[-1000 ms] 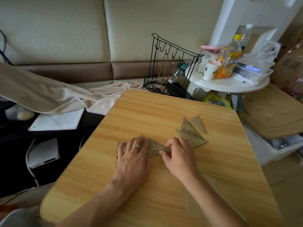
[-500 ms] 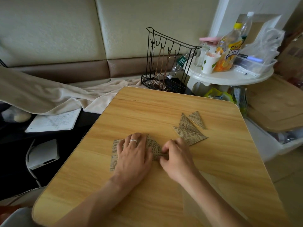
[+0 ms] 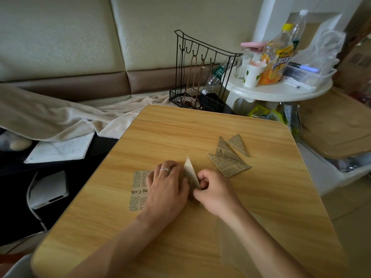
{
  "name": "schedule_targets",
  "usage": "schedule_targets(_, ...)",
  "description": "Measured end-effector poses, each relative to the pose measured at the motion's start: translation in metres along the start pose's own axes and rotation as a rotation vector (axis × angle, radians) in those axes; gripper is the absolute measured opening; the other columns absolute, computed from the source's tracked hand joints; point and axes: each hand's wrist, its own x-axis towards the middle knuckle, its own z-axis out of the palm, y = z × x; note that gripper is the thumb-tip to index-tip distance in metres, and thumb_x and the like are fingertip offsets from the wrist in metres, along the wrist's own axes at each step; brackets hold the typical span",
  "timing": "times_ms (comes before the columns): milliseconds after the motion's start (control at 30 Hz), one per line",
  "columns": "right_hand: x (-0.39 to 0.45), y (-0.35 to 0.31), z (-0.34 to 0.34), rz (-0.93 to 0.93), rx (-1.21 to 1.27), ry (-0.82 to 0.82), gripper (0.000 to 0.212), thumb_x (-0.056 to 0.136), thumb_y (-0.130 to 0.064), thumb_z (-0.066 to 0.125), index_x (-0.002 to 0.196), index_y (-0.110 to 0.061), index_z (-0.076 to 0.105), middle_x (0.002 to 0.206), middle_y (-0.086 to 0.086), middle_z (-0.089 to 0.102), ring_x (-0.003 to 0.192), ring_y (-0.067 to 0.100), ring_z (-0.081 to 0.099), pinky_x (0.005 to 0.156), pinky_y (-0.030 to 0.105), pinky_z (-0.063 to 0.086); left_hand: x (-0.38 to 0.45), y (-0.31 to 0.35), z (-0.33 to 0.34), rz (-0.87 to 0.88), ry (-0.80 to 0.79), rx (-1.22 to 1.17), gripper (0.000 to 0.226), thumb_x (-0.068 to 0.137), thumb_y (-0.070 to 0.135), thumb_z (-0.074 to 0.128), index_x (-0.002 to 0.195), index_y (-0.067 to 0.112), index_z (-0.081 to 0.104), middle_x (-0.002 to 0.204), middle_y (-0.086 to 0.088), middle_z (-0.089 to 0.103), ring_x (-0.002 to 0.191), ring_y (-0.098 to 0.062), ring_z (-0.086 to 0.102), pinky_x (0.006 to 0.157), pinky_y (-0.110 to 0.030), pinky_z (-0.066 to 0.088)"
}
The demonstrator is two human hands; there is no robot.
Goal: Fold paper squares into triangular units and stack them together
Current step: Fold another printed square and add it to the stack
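While the right hand pinches the raised flap of the newsprint sheet and the left hand presses flat on the rest of it, fingers straight, the likely slip is a crooked crease: if the pressing hand lets the sheet slide on the smooth tabletop, the edges will not meet. That sheet lies near the tabletop's middle, tan with black print, one pale-backed corner standing up. Three finished triangular units overlap closer to the right edge.
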Motion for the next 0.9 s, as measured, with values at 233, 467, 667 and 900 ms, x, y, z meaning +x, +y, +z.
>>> schedule_targets(233,0.005,0.008,-0.009,-0.05,0.168,0.098,0.012,0.096,-0.025,0.07,0.085,-0.023,0.074,0.072,-0.011,0.066,0.068,0.003,0.059,0.06,0.016,0.042,0.013,0.002,-0.006,-0.005,0.079,-0.185,0.011,0.1,0.016,0.059,0.094,0.014,0.051,0.079,0.001,0.055,0.077,-0.024,0.053,0.063,-0.03,0.035)
schedule_targets(467,0.013,0.023,-0.016,-0.074,0.101,0.273,0.004,0.096,-0.019,0.071,0.096,-0.022,0.069,0.083,-0.011,0.07,0.071,0.002,0.062,0.063,0.013,0.043,0.019,0.006,0.003,0.02,0.088,-0.18,0.024,0.1,0.025,0.062,0.117,0.013,0.05,0.078,-0.001,0.062,0.067,-0.016,0.059,0.055,-0.021,0.036)
schedule_targets(667,0.022,0.042,-0.034,-0.204,-0.117,0.509,0.006,0.094,-0.006,0.069,0.091,-0.01,0.072,0.086,0.003,0.072,0.082,0.023,0.066,0.077,0.038,0.051,0.007,0.02,0.017,0.358,-0.04,0.141,0.05,0.1,0.041,0.05,0.146,0.022,0.05,0.143,0.003,0.051,0.13,-0.017,0.047,0.104,-0.039,0.044)
schedule_targets(900,0.029,0.057,-0.05,-0.312,-0.414,0.6,0.007,0.09,-0.003,0.072,0.094,-0.008,0.072,0.094,0.009,0.065,0.088,0.034,0.06,0.075,0.049,0.051,0.005,0.015,0.029,0.498,-0.229,0.247,0.065,0.102,0.057,0.017,0.162,0.033,0.023,0.17,0.012,0.015,0.157,-0.006,0.004,0.123,-0.038,0.009)
